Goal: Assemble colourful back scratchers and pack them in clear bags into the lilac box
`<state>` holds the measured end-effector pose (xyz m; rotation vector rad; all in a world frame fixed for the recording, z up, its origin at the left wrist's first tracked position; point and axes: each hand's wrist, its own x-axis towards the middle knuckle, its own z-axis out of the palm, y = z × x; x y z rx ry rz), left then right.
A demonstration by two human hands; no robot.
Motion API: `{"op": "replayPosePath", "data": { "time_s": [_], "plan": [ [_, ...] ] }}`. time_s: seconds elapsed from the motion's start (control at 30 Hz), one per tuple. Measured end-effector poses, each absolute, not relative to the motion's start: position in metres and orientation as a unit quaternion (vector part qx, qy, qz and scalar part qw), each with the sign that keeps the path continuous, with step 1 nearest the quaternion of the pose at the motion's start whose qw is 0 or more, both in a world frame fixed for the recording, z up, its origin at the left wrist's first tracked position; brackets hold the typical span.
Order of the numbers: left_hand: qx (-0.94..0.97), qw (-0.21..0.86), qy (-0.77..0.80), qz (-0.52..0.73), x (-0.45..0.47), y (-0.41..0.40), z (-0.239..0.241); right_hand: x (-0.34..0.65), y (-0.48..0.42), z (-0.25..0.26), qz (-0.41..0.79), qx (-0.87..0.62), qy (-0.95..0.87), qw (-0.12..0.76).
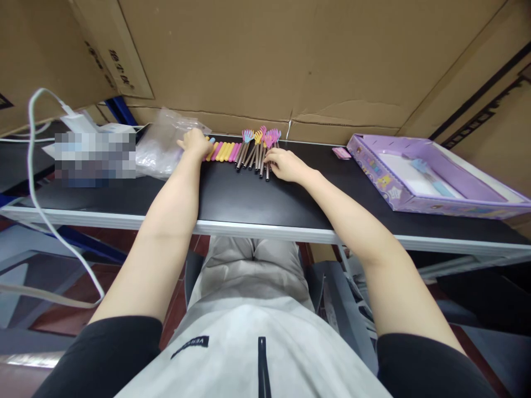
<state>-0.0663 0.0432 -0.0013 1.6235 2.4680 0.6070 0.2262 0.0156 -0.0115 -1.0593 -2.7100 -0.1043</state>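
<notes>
My left hand (194,143) rests palm down at the left end of a row of short yellow and pink handles (224,151). Its fingers are curled, and whatever lies under them is hidden; a bit of blue (212,140) shows beside it. To the right of the handles lie several back scratcher rods (256,155), metal-coloured, with small claw-shaped heads in blue, yellow, pink and purple pointing away from me. At the right side of that bunch, my right hand (286,165) has its fingertips closed on a back scratcher rod near its lower part.
A clear plastic bag (161,146) lies left of my left hand, near a white plug and cable (77,119). At right stands an open purple box (398,190) holding a blue back scratcher (433,177). A small pink card (341,153) lies beside it. Cardboard walls (307,61) rise behind the black tabletop.
</notes>
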Motion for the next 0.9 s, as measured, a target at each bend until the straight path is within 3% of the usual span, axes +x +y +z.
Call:
{"op": "replayPosePath", "data": {
  "time_s": [0.63,0.9],
  "plan": [
    [0.552,0.03,0.806,0.212,-0.058,0.037,-0.001,0.219,0.003,-0.008,-0.034,-0.399,-0.911,0.1],
    [0.661,0.041,0.701,0.264,-0.016,0.028,0.015,0.221,0.004,-0.007,-0.042,-0.393,-0.913,0.102]
  ]
}}
